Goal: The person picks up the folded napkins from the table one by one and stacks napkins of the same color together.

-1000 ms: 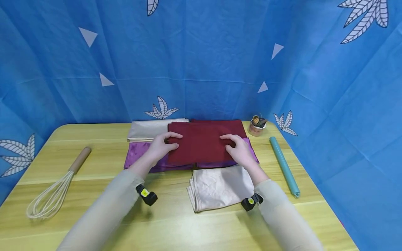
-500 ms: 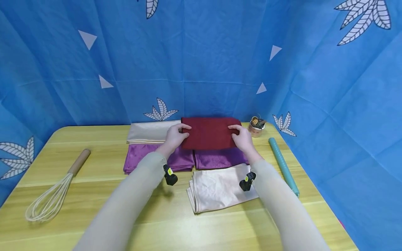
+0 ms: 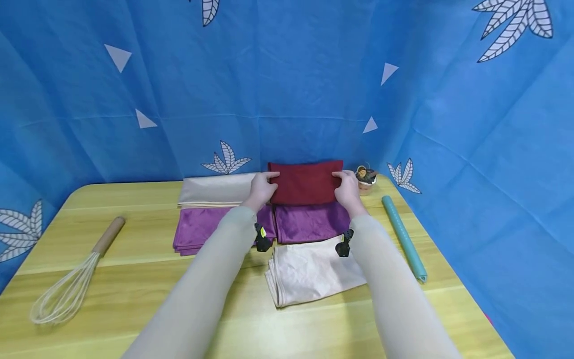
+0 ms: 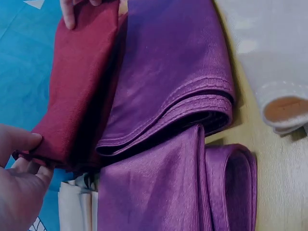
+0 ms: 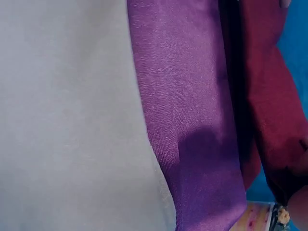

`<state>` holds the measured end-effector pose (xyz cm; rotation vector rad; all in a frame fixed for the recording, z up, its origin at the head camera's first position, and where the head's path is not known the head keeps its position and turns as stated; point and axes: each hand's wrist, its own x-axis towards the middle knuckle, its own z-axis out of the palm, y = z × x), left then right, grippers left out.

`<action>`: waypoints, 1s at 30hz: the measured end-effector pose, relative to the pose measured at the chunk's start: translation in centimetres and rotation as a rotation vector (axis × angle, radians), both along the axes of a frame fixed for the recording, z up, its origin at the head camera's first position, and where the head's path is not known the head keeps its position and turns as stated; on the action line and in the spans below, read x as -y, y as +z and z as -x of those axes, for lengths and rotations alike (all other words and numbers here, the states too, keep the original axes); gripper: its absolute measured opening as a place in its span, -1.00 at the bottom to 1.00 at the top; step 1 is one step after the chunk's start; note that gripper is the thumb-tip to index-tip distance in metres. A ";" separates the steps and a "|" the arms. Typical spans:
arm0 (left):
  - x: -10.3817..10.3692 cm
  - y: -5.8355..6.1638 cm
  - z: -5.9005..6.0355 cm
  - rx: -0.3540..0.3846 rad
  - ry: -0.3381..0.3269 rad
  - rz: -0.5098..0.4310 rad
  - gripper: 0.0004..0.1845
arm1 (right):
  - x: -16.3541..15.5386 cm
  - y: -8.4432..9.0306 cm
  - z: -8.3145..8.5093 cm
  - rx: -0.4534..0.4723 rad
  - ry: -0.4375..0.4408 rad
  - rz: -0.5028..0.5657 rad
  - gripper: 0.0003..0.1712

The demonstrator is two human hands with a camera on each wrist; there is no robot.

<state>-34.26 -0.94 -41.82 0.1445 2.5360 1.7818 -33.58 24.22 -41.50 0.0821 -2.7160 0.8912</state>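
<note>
A folded dark red cloth [image 3: 305,182] lies at the far edge of the table against the blue backdrop. My left hand [image 3: 268,183] pinches its left end and my right hand [image 3: 341,180] grips its right end. In the left wrist view my left hand's thumb [image 4: 21,143] presses on the red cloth [image 4: 82,86], and fingers of the other hand show at its far end. Two folded purple cloths [image 3: 202,232] [image 3: 309,223] lie just in front of it. The right wrist view shows the red cloth [image 5: 269,96] beside the purple cloth [image 5: 192,120].
A beige folded cloth [image 3: 215,189] lies left of the red one, and a pale cloth [image 3: 314,269] sits nearer me. A whisk [image 3: 67,286] lies at the left, a teal roll [image 3: 403,237] at the right, and a small cup [image 3: 365,179] by my right hand.
Both hands moved the red cloth away from me, off the purple cloths to the table's far edge. It now looks narrower than a second ago.
</note>
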 end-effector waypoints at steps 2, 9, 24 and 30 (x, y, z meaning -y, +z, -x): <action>0.0 0.0 0.1 -0.009 -0.002 0.028 -0.53 | 0.2 0.0 0.2 -0.015 -0.002 -0.007 -0.37; 0.1 -0.3 0.3 -0.037 -0.067 0.136 -0.45 | -0.2 -0.4 0.7 -0.003 0.006 -0.065 -0.33; 1.5 -0.8 -3.5 -0.224 -0.079 0.180 -0.36 | -2.1 0.7 -1.9 0.111 0.295 -0.101 -0.27; 3.1 -1.1 -8.2 -0.179 -0.147 0.032 -0.37 | -2.7 0.3 -5.1 0.081 0.400 -0.032 -0.49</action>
